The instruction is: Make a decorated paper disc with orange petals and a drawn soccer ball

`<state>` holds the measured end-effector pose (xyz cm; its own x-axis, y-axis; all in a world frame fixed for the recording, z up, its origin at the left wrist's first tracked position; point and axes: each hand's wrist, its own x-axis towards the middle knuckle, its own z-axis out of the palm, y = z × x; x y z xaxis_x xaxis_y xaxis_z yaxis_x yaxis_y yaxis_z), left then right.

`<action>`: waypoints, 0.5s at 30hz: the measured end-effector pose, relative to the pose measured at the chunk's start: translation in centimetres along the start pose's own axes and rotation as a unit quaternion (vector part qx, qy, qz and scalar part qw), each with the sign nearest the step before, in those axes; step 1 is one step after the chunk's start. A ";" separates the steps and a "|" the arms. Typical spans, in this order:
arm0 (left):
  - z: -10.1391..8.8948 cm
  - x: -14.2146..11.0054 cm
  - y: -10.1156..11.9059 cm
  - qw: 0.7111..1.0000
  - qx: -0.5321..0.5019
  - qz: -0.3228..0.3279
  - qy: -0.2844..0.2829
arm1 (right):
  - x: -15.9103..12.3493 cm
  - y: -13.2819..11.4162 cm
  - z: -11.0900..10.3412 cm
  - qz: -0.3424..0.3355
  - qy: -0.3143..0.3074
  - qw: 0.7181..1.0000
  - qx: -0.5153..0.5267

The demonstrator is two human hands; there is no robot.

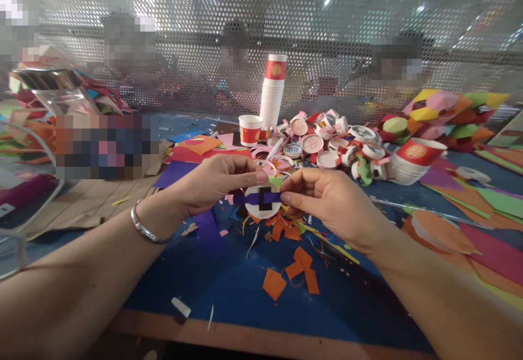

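Note:
Between my two hands is a white paper disc, held up above the blue table. Across its face runs a purple paper strip, with a black bracket-shaped paper piece at the middle. My left hand, with a silver bangle at the wrist, pinches the upper left edge of the disc. My right hand has thumb and fingers closed at the right edge, over the strip's end. Orange paper pieces and thin paper scraps lie on the table below the disc.
Cut paper cup bottoms are heaped behind my hands. A tall cup stack, a single cup and a tilted cup stack stand around them. Coloured paper sheets lie at right, cardboard at left. A perforated metal screen rises behind.

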<state>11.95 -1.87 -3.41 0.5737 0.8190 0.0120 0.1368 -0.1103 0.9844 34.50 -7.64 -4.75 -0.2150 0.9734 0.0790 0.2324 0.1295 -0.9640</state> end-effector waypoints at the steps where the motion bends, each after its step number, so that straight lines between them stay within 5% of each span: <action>1: 0.0 0.0 0.0 1.000 0.004 0.000 -0.002 | 0.0 0.0 0.0 0.000 0.000 1.000 -0.004; 15: -0.3 0.0 0.4 1.000 -0.007 0.014 0.005 | 0.0 0.0 -0.1 -0.009 0.004 1.000 0.007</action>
<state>11.78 -1.79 -2.93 0.5688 0.8214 0.0417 0.1088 -0.1254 0.9861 34.62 -7.63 -4.71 -0.2114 0.9725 0.0977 0.2154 0.1439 -0.9659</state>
